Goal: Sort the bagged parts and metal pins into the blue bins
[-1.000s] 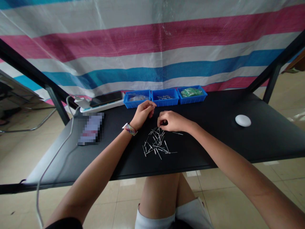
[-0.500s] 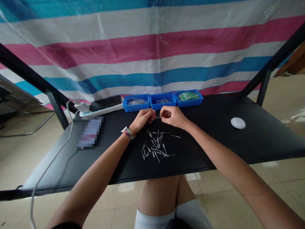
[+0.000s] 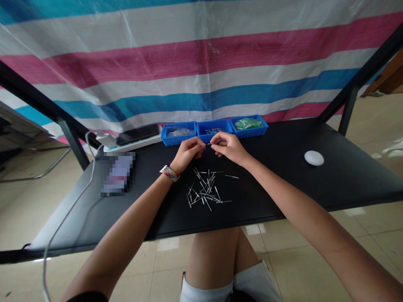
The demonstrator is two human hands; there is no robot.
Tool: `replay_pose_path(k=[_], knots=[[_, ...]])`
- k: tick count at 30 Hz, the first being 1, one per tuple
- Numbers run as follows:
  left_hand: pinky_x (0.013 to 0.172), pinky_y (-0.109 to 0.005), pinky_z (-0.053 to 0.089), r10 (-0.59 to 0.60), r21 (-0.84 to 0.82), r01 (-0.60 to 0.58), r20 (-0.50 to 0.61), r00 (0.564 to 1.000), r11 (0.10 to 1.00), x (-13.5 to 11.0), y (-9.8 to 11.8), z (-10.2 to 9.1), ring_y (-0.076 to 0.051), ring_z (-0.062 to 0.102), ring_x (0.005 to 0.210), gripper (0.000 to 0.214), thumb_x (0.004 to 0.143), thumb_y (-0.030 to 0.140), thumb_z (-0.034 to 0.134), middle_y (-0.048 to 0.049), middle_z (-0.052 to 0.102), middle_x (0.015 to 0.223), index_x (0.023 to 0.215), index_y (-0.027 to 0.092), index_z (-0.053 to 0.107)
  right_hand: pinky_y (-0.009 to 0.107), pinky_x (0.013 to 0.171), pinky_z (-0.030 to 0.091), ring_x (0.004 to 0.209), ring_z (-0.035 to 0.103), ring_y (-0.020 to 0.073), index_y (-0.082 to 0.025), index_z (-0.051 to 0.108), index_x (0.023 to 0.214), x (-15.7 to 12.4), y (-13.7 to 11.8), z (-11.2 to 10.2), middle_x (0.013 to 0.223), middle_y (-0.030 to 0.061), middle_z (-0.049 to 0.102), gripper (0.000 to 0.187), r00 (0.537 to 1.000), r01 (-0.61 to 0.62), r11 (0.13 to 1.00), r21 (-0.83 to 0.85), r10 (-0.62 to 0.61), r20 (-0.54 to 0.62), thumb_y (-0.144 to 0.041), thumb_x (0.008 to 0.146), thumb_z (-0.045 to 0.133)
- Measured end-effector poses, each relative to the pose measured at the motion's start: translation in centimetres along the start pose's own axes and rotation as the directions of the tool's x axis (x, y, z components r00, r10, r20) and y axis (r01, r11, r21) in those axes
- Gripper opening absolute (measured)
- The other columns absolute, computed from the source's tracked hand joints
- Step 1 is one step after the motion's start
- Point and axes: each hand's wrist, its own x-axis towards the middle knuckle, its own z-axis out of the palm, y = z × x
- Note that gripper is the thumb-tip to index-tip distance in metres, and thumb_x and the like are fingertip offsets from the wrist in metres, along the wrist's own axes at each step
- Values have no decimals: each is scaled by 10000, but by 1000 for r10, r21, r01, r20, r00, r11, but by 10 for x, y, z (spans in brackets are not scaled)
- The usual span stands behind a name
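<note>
A thin silver blind rivet (image 3: 208, 144) bridges the small gap between my fingertips, just in front of the blue trays. My left hand (image 3: 188, 153) is closed in a pinch at one end of it; whether it also holds something small is too fine to make out. The thumb and forefinger of my right hand (image 3: 229, 147) pinch the other end. Below my hands, a loose pile of blind rivets (image 3: 206, 188) lies on the black table (image 3: 267, 193), pointing in many directions. One single rivet (image 3: 231, 176) lies apart, to the right of the pile.
Blue trays stand in a row: clear plastic pieces in the left tray (image 3: 162, 137), rivets in the middle tray (image 3: 199, 126), green packets in the right tray (image 3: 252, 132). A phone (image 3: 138, 134) rests on a white power strip (image 3: 132, 147). A white round object (image 3: 314, 158) lies right.
Both hands have shifted slightly forward, closer to the middle tray, with the rivet still between them. My right fingers are a little more extended. The pile looks unchanged.
</note>
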Motion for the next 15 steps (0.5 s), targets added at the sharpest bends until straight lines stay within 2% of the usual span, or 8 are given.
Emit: replay_pose_path(k=[3, 6, 12, 15], knots=[[545, -227, 435, 33, 11, -33, -4, 999, 999, 0, 0, 1, -110, 554, 566, 297, 850, 420, 801, 1, 606, 670, 778, 174, 651, 253, 500, 569, 574, 682, 143, -200, 693, 875, 0, 0, 2, 799, 11, 708, 221, 996, -84, 992, 97, 85, -9, -383, 792, 784], [546, -225, 448, 37, 24, -37, 2, 999, 999, -1, 0, 2, -109, 561, 566, 275, 835, 397, 808, 4, 610, 675, 794, 174, 653, 242, 506, 587, 586, 694, 140, -195, 693, 871, 0, 0, 3, 788, 13, 720, 238, 991, -127, 980, 154, 131, -17, -377, 763, 803], [524, -222, 444, -32, 30, 32, -10, 999, 999, 0, -3, 0, -122, 590, 584, 245, 858, 397, 730, -24, 645, 708, 809, 161, 689, 220, 507, 587, 610, 676, 120, -198, 698, 826, 1, 1, 2, 803, -10, 682, 206, 991, -91, 982, 163, 106, -86, -315, 711, 822], [526, -220, 448, -30, 30, 31, -23, 999, 999, 1, -4, 0, -116, 579, 574, 257, 846, 401, 748, -15, 627, 687, 779, 165, 671, 215, 516, 582, 615, 675, 118, -196, 699, 807, 2, 2, 2, 816, -6, 689, 187, 990, -89, 985, 148, 104, -100, -287, 697, 819]])
